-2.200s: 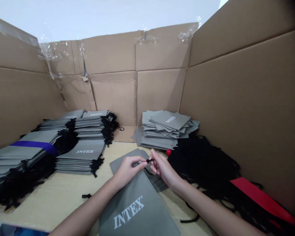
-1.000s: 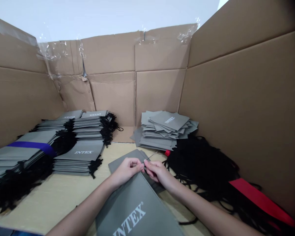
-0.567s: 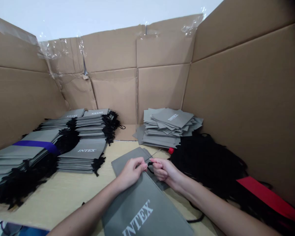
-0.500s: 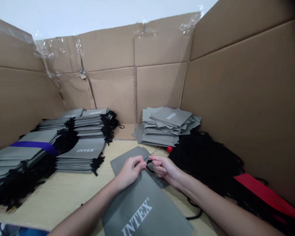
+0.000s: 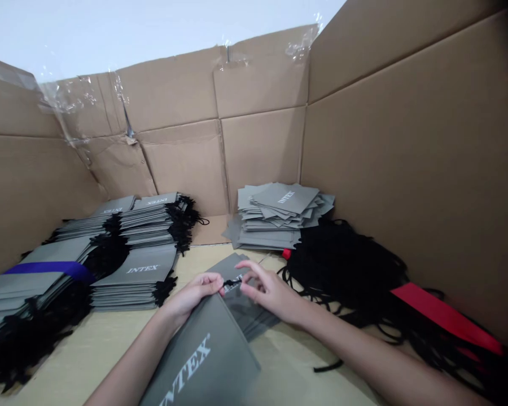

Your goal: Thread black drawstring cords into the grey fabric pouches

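In my left hand (image 5: pixel 203 287) the fingers pinch the top corner of a grey drawstring pouch (image 5: pixel 203 349) marked INTEX, which hangs tilted toward me. A short knotted black cord (image 5: pixel 232 282) runs from that corner to my right hand (image 5: pixel 268 290). My right index finger is lifted off, while the thumb and another finger curl at the cord's end. Beneath and behind the hands, more grey pouches (image 5: pixel 222 264) lie on the table, partly covered.
At left are stacks of corded pouches (image 5: pixel 131 276), one bundle wrapped by a purple band (image 5: pixel 46 269). A loose pouch pile (image 5: pixel 279 208) stands at back. To the right lies a heap of black cords (image 5: pixel 347 270) with a red strip (image 5: pixel 444 318). Cardboard walls (image 5: pixel 406 158) enclose the table.
Both hands and the pouch have shifted left, as the view turned slightly right. My right hand's grip has loosened, with its index finger now raised.
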Motion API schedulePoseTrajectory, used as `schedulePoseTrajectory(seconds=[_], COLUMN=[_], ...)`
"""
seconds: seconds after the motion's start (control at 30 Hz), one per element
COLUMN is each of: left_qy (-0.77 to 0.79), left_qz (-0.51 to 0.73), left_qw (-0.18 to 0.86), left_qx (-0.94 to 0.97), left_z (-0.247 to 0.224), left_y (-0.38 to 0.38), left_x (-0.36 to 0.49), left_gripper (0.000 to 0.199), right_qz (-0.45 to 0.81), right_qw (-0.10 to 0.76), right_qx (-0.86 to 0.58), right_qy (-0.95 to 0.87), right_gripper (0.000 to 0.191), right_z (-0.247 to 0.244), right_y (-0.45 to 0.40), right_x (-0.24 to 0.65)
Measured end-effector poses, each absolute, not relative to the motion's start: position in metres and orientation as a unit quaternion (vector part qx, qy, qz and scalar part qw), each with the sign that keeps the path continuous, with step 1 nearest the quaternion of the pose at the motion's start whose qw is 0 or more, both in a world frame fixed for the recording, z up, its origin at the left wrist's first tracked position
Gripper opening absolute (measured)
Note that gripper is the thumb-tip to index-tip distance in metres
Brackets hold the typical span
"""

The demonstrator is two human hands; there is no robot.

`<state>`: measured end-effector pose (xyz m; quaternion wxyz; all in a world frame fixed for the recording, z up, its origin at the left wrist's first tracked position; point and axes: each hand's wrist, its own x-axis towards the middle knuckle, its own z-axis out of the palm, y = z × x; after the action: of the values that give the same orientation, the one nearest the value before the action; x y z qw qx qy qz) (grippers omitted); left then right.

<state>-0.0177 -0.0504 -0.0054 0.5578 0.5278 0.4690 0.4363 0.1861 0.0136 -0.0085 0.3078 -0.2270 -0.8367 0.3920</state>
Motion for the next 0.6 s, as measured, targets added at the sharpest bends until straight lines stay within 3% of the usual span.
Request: schedulePoseTrajectory(seconds=[0.2, 0.47, 0.6], left_qy=[0.473, 0.381, 0.387], left_qz=[0.407, 0.394, 0.419], left_qw=[0.608, 0.565, 0.539], left_qx=[0.491, 0.617, 0.62], left_z=[-0.016, -0.01, -0.007], left_y=[-0.055, -0.059, -0.067], left_x=[-0.008, 0.005, 0.02], left_gripper=[0.035, 0.039, 0.044], right_qz=[0.225, 0.296, 0.265], right_qw=[0.252, 0.306, 0.336], right_qx=[-0.183, -0.082, -0.061], right_qy=[-0.923, -0.901, -0.902], right_gripper=[0.026, 0.01, 0.021], right_z=[-0.009, -0.018, -0.018], right_y=[-0.013, -0.007, -0.01], right_x=[0.181, 0.179, 0.181])
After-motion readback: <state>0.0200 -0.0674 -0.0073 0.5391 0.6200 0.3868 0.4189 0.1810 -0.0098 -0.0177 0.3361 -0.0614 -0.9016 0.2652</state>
